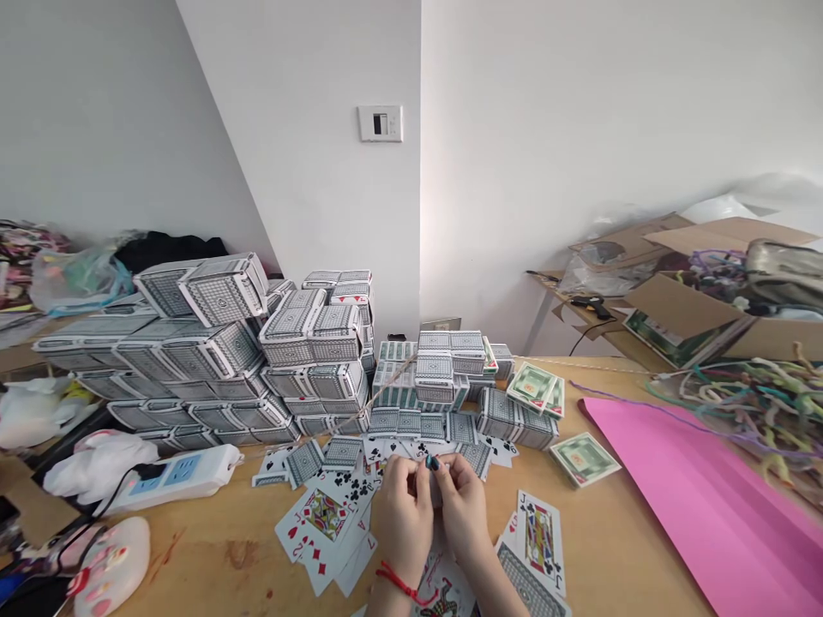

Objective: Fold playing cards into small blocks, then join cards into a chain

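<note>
Left hand (402,514): resting low in the middle of the view, fingers curling inward and closed, fingertips meeting those of the other hand; a red cord bracelet (402,584) is circling its wrist.
Right hand (464,507): pressing up against the left one, fingers likewise curling shut.
Between the fingertips: a small dark bit (433,464) is showing where the two hands meet; I cannot tell what it is or which hand is gripping it.
Loose playing cards (321,514): lying face up and face down on the wooden table (212,548), spreading under and around both hands; a jack card (538,533) is lying just beside the right hand.
Boxed decks (225,343): piling up in tall, uneven grey-patterned stacks behind the hands, to the left.
Smaller pile (443,368): sitting straight beyond the hands, against the wall corner.
Green-backed deck (584,458): lying near the right of the loose cards.
Power strip (173,473): lying at the left, a plug sitting in it.
Pink sheet (694,497): covering the table's right side.
Cardboard box (681,317): standing open at the far right, above a tangle of coloured cords (759,403).
</note>
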`<state>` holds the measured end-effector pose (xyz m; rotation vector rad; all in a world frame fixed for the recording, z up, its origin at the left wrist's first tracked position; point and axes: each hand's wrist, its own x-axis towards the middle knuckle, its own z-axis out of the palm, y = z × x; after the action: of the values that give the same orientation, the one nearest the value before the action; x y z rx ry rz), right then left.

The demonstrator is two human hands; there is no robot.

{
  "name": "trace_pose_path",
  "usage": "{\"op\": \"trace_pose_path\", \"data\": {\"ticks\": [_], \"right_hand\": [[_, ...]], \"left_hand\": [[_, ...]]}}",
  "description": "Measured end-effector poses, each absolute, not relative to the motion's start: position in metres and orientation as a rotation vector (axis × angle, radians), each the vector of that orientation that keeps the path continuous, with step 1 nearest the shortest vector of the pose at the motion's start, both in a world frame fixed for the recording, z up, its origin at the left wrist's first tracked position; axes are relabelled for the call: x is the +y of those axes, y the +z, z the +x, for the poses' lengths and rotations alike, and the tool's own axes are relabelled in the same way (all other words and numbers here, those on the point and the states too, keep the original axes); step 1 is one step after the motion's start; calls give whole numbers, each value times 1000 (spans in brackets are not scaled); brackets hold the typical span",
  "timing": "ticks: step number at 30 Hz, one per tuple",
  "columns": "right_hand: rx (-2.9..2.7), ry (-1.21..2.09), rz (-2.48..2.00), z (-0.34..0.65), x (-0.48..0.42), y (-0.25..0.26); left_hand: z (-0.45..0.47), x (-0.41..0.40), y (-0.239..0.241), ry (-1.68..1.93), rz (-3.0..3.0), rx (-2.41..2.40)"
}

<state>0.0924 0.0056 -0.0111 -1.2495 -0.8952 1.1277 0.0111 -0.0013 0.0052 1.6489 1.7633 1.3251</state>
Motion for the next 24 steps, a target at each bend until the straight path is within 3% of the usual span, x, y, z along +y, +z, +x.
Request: {"op": "trace_pose_path", "data": {"ticks": [5,12,24], "right_hand": [[-844,1130,-1261,92,3,-10],[-611,1480,-1062,99,8,-3],[-1004,1238,-1225,99,8,-11]], "left_hand": [[10,-1,6,1367,1681,1678],[2,8,6,1350,1374,1485],[-14,11,5,1204,1706,1512]]}}
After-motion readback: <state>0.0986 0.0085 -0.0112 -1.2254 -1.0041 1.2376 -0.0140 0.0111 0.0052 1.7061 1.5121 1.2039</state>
